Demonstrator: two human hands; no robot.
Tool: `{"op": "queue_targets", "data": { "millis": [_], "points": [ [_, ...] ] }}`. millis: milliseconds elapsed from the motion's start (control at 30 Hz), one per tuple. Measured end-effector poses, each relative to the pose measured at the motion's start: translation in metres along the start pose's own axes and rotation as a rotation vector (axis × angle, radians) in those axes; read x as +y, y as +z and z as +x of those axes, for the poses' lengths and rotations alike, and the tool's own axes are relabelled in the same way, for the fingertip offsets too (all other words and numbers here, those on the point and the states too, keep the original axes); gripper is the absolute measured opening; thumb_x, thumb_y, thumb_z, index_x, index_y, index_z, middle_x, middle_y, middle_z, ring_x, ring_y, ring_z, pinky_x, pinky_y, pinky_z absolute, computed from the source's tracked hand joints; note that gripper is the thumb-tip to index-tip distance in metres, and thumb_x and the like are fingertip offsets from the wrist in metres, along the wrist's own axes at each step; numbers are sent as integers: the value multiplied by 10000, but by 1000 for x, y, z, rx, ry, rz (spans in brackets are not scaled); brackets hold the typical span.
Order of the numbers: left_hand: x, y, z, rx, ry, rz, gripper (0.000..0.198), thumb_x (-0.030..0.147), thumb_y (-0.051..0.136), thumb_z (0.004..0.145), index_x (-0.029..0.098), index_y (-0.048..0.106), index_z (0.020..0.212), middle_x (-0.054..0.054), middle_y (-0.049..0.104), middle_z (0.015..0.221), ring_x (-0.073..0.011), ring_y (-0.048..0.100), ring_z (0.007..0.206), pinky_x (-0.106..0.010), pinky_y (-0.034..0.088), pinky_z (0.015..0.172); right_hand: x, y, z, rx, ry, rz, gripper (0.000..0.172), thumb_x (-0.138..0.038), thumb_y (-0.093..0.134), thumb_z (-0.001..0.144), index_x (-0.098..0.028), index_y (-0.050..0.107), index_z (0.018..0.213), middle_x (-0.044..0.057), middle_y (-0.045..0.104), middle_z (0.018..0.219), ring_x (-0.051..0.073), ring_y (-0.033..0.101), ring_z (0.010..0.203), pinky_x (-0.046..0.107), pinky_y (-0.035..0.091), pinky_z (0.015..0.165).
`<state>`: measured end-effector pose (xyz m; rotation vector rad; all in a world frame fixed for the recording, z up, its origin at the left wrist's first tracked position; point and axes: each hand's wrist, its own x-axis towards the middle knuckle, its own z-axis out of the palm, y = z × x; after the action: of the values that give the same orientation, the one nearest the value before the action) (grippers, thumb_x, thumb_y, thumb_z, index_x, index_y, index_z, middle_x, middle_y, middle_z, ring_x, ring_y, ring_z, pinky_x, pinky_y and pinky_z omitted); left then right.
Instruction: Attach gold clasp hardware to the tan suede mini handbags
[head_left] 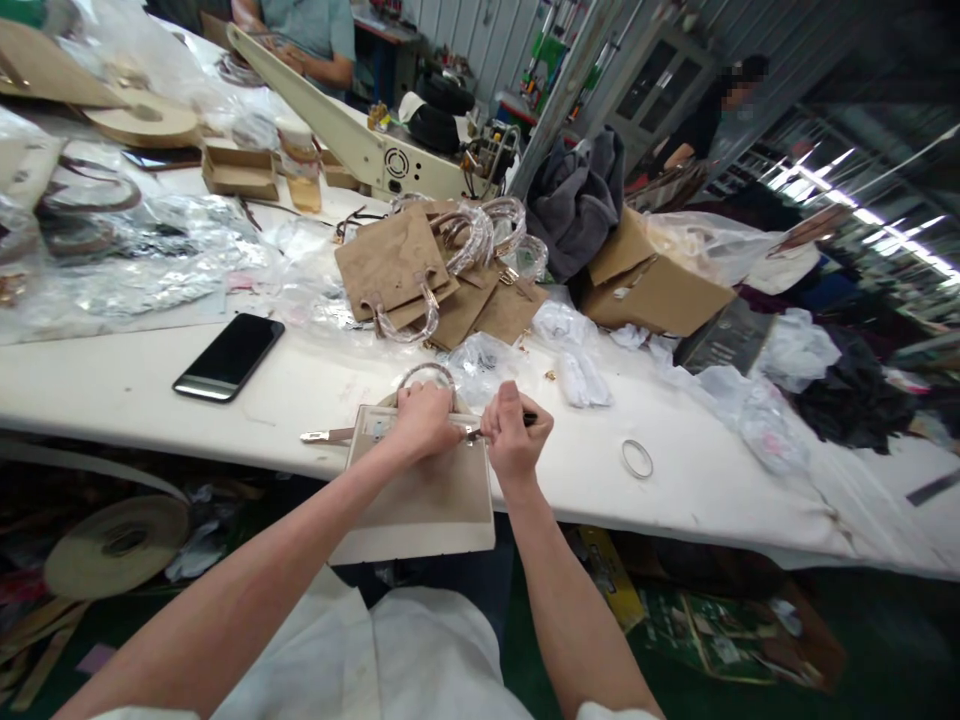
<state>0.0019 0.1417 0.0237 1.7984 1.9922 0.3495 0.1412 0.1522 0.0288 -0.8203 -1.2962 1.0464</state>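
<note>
A beige handbag (427, 505) lies at the table's front edge, partly overhanging it. A curved handle (427, 372) sticks up behind its top edge, and a strap with a metal end (326, 436) reaches out to the left. My left hand (426, 420) is closed over the bag's top edge, its fingertips hidden. My right hand (517, 430) is a fist around a slim tool with a dark handle (531, 419). The tool's tip points left at small metal hardware (472, 435) near the bag's upper right corner, close to my left fingers. Whether it touches is unclear.
A phone (229, 357) lies to the left, and a ring-shaped band (637, 458) to the right. Beyond are stacked brown bag pieces (394, 260) with wrapped handles, a cardboard box (652, 285) and a cream machine (397, 165). One person (319, 40) sits across the table; another stands farther right.
</note>
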Motion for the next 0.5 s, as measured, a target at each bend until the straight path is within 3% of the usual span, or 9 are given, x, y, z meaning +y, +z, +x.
{"op": "queue_targets", "data": {
  "millis": [500],
  "points": [
    [4, 10, -5, 107, -40, 29, 234, 331, 717, 882, 165, 697, 1044, -196, 693, 1197, -392, 587, 1178, -487, 427, 992, 4, 13, -1, 26, -10, -226, 645, -568, 677, 1056, -228, 421, 572, -33, 416, 516, 113, 397, 475, 305, 316, 480]
  ]
}}
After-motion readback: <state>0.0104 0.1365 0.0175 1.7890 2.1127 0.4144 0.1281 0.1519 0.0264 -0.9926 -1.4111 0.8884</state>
